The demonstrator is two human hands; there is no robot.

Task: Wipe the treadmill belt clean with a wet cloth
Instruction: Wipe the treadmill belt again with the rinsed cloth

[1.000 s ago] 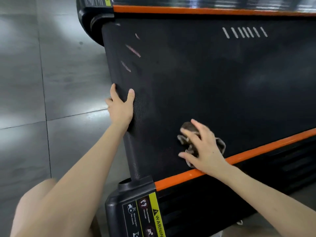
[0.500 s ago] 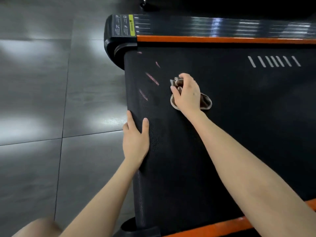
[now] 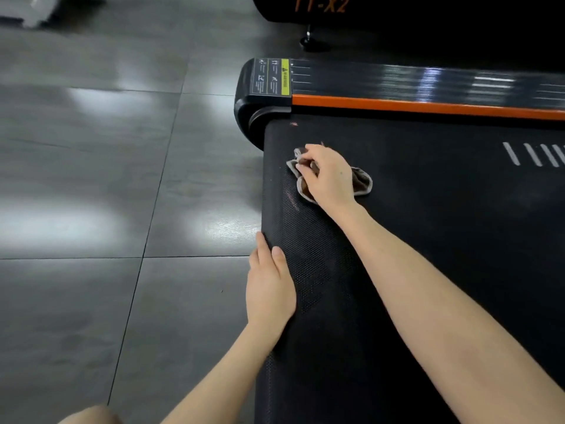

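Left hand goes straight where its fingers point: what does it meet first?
The left hand would run along the belt edge, left of the cloth, and probably meets the black end cap first.

Pretty dim indoor shot overall. The light comes from overhead: big soft white glare patches on the glossy grey floor [image 3: 91, 215] and streaky highlights along the shiny side rail [image 3: 458, 81]. The belt [image 3: 458, 255] soaks up nearly everything, so it's mostly flat black with its dot texture only showing near the left edge. Both arms are evenly lit, with barely a shadow under the right hand [image 3: 328, 175] and the cloth [image 3: 362, 182]. The white thing [image 3: 27, 10] in the top left corner is smeared with blur, and the warning label [image 3: 272, 76] text is too soft to read.
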